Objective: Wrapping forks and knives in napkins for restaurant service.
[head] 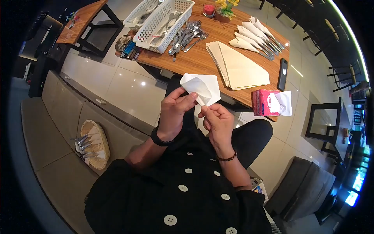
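Both hands are over my lap, in front of the table edge, holding a white paper napkin [212,86] that is partly curled into a cone. My left hand [177,108] grips the curled side between thumb and fingers. With thumb and forefinger, my right hand [217,121] pinches the narrow lower tip. Beyond them on the wooden table [201,63] lies a stack of cream paper sheets [245,70]. Behind the stack, several sets of cutlery sit in cream paper cones [252,33], handles or ends sticking out. Loose forks and spoons [188,35] lie in a pile to the left.
Two white plastic baskets [143,41] hold cutlery. A red tissue pack [258,102] and a black smartphone [282,74] lie near the right edge. A potted plant [224,16] and red candle glass [209,10] stand behind. On the left bench, a wicker basket [104,146] holds wrapped cutlery.
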Demonstrator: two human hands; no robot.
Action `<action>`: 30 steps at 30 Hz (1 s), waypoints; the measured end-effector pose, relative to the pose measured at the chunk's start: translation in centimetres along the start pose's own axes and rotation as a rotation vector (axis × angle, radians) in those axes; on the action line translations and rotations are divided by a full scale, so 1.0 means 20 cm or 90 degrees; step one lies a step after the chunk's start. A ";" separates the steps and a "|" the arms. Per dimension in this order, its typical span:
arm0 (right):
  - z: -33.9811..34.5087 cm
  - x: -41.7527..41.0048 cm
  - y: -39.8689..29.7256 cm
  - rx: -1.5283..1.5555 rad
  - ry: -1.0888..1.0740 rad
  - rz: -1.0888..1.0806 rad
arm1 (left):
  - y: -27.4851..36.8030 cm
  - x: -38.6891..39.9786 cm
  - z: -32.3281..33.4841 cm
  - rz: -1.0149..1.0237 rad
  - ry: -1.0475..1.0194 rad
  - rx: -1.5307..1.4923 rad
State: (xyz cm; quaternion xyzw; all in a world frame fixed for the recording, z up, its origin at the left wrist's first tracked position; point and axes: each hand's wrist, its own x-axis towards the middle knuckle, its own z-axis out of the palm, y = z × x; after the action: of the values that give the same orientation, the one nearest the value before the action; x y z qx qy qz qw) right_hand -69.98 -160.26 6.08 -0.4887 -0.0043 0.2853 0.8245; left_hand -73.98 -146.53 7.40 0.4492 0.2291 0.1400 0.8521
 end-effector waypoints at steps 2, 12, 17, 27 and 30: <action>0.00 0.00 0.00 0.015 0.003 0.005 | -0.01 0.00 0.01 0.010 0.009 -0.018; 0.00 0.00 -0.02 -0.019 0.009 0.003 | 0.00 0.01 0.03 0.024 0.015 -0.024; 0.00 0.01 -0.03 -0.075 0.010 -0.009 | 0.00 0.03 0.03 0.039 0.000 -0.011; -0.02 0.01 -0.03 -0.106 -0.005 -0.009 | -0.02 0.04 0.00 0.059 0.007 -0.028; -0.01 0.01 -0.04 -0.105 -0.007 0.003 | -0.02 0.03 0.00 0.061 0.006 -0.023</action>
State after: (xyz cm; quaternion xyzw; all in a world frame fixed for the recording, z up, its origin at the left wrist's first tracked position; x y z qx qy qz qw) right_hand -69.40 -160.69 6.49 -0.5535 -0.0312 0.2884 0.7807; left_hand -73.42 -146.40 6.95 0.4433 0.2087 0.1872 0.8514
